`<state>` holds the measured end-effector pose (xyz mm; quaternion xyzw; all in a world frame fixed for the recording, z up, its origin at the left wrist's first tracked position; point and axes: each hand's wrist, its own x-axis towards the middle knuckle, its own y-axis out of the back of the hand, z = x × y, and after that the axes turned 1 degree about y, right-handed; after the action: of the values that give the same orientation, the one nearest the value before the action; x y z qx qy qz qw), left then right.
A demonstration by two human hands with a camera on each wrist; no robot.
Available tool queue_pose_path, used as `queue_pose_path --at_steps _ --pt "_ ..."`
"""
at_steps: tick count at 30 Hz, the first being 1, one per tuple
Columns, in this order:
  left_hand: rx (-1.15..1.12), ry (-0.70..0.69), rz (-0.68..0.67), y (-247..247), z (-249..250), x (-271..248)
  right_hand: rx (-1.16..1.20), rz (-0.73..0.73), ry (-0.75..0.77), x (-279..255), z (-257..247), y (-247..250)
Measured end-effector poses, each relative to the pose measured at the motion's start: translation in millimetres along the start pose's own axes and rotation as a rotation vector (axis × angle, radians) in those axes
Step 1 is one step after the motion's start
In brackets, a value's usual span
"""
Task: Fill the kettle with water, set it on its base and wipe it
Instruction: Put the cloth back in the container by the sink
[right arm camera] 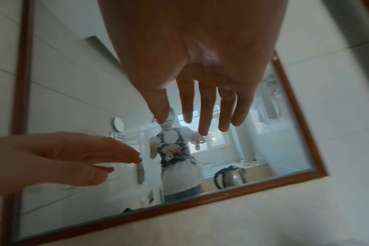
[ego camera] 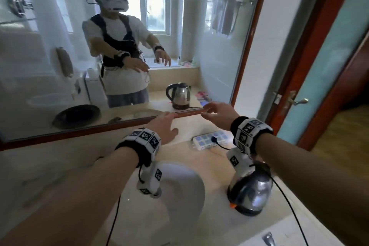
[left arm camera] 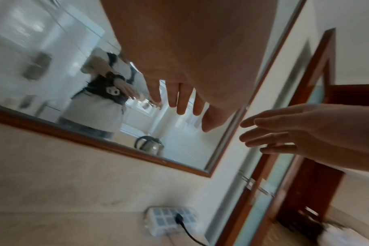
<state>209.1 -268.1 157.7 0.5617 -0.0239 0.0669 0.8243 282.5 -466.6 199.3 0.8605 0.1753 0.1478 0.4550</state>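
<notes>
A steel kettle (ego camera: pixel 252 189) with a black lid and handle stands on the counter right of the sink, under my right forearm. Its black cord (ego camera: pixel 287 201) runs toward the front edge. Both hands hover in the air above the counter, near the mirror's lower edge, holding nothing. My left hand (ego camera: pixel 164 126) has straight fingers reaching forward over the sink's far side. My right hand (ego camera: pixel 216 113) is spread with relaxed fingers above the power strip. The wrist views show the left hand (left arm camera: pixel 185 99) and right hand (right arm camera: pixel 202 113) with fingers extended toward the mirror.
A white sink basin (ego camera: pixel 179 191) lies below my left wrist. A white power strip (ego camera: pixel 209 141) with a plug in it lies against the wall. A wood-framed mirror (ego camera: pixel 139 120) faces me. A tap (ego camera: pixel 269 238) shows bottom right. A glass door (ego camera: pixel 327 62) stands right.
</notes>
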Motion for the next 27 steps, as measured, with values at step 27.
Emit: queue_pose_path --at_steps 27 --pt "0.379 -0.113 -0.554 -217.7 115.0 33.6 -0.144 -0.679 -0.336 -154.6 259.7 -166.1"
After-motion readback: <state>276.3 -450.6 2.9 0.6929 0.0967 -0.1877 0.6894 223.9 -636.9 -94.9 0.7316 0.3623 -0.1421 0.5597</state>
